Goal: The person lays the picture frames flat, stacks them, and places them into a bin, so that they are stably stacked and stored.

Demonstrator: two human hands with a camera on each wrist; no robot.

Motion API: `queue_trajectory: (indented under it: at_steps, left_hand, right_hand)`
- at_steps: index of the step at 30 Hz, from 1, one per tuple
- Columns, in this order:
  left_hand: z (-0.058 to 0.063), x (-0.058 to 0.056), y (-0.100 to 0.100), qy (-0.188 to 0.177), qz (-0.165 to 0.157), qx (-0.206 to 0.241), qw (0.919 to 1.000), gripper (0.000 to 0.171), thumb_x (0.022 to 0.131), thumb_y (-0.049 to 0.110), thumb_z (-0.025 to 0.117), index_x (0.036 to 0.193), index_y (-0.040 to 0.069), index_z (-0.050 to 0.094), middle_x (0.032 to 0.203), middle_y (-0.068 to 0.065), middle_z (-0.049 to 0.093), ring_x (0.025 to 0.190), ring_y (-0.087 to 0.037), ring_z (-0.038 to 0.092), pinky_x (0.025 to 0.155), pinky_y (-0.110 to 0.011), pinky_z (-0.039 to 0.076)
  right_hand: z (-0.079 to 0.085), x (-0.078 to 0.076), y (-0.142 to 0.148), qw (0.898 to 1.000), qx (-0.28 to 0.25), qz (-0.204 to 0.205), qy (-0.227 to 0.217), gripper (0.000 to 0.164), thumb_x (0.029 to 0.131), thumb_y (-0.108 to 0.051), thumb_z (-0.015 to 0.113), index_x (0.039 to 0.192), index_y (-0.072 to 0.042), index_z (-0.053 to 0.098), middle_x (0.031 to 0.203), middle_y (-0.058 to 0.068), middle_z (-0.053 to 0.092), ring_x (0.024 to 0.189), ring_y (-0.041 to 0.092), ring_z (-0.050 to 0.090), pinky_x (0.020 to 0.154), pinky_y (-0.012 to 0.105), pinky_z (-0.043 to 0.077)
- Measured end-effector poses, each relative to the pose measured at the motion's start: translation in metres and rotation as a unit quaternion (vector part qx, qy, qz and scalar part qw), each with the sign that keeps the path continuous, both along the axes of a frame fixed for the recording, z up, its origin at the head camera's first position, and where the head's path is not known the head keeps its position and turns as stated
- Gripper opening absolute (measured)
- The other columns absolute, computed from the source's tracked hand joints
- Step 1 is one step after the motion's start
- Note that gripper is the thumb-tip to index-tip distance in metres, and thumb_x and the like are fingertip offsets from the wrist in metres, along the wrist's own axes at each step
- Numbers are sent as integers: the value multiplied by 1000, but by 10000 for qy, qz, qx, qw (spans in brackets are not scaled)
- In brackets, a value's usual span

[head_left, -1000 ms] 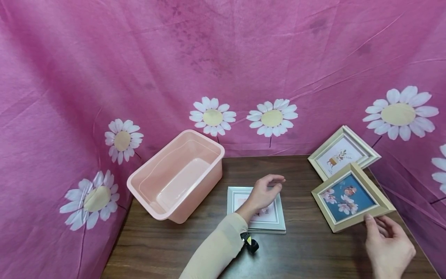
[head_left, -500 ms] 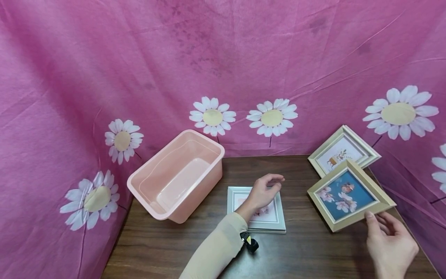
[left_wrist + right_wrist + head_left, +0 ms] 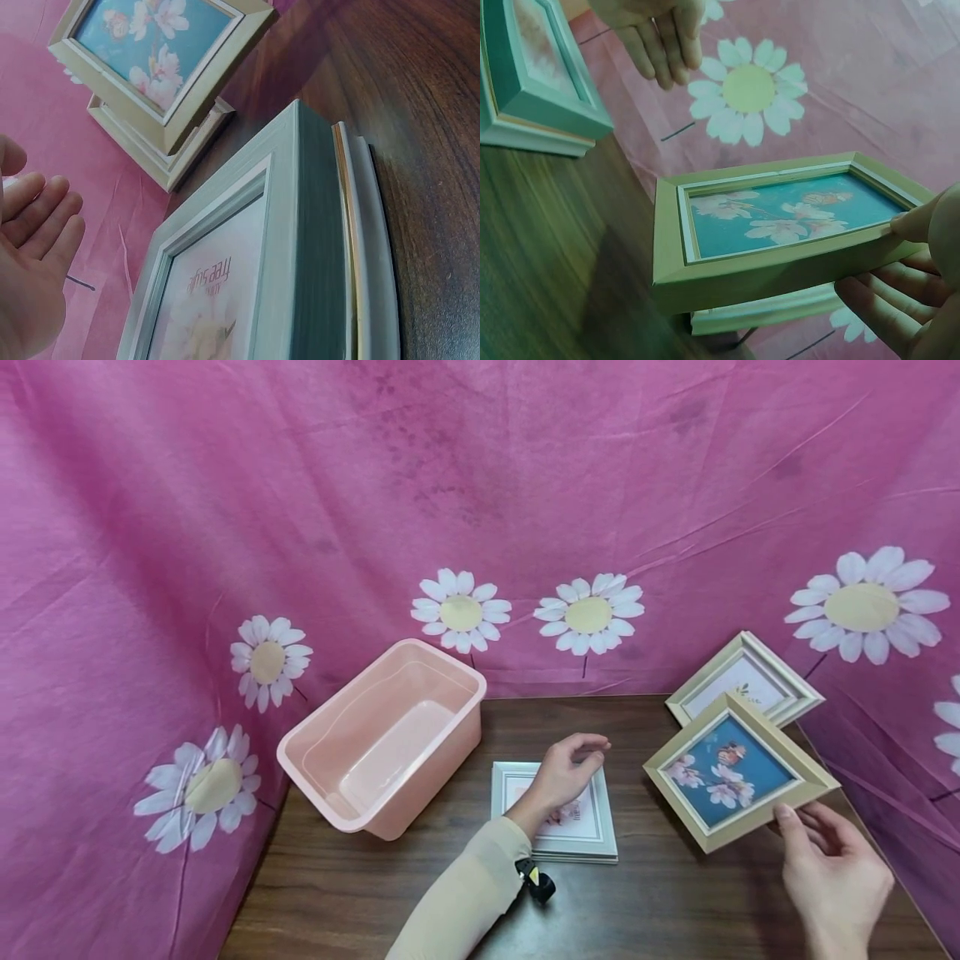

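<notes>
My right hand [image 3: 836,868] pinches the near corner of a tan picture frame [image 3: 813,777] with a blue blossom picture, thumb on top and fingers beneath. In the right wrist view this blossom frame [image 3: 780,266] is held tilted above the table. Another cream picture frame [image 3: 783,672] lies behind it, partly covered. My left hand [image 3: 566,774] hovers with relaxed fingers over a pale green picture frame [image 3: 603,827], holding nothing. Seen from the left wrist, that green frame [image 3: 315,225] lies on top of a thinner frame [image 3: 375,262].
A pink plastic tub [image 3: 408,768] with nothing inside stands at the left of the brown wooden table [image 3: 337,893]. Pink cloth [image 3: 525,468] with printed daisies hangs around the back and sides.
The blossom frame has shifted left and tilted in my right hand, covering more of the cream frame behind. My left hand has barely moved.
</notes>
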State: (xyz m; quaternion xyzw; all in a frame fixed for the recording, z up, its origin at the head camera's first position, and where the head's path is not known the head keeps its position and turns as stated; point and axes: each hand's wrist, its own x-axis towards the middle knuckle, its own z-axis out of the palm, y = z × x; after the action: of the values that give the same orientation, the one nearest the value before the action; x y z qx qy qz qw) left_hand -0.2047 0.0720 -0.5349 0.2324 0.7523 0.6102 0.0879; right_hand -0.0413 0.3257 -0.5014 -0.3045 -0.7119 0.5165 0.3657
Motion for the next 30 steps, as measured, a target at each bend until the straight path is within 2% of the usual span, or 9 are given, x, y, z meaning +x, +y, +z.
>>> queue_trajectory:
  at_steps: [5, 13, 30]
  left_hand:
    - [-1, -1, -1, -84, -12, 86, 9999, 30, 108, 15, 62, 134, 3, 72, 131, -15, 77, 124, -35, 74, 100, -19, 56]
    - [2, -1, -3, -126, 7, 9, 9999, 32, 109, 22, 63, 135, 5, 72, 132, -12, 77, 120, -17, 75, 98, -18, 56]
    - [7, -5, -8, -249, 137, 143, 9995, 36, 110, 26, 63, 137, 4, 71, 136, -20, 74, 123, -21, 73, 101, -21, 55]
  right_hand:
    - [5, -4, -4, 9998, 98, 160, 48, 43, 91, -3, 80, 97, -45, 70, 79, -41, 68, 68, -22, 64, 64, -2, 49]
    - [18, -12, -13, 9993, 46, 359, -23, 42, 91, -3, 79, 96, -44, 70, 79, -40, 68, 69, -22, 65, 66, -2, 49]
    - [37, -25, -36, 9956, 301, 886, 80, 37, 90, 1, 80, 100, -34, 76, 79, -36, 71, 68, -18, 66, 65, 0, 51]
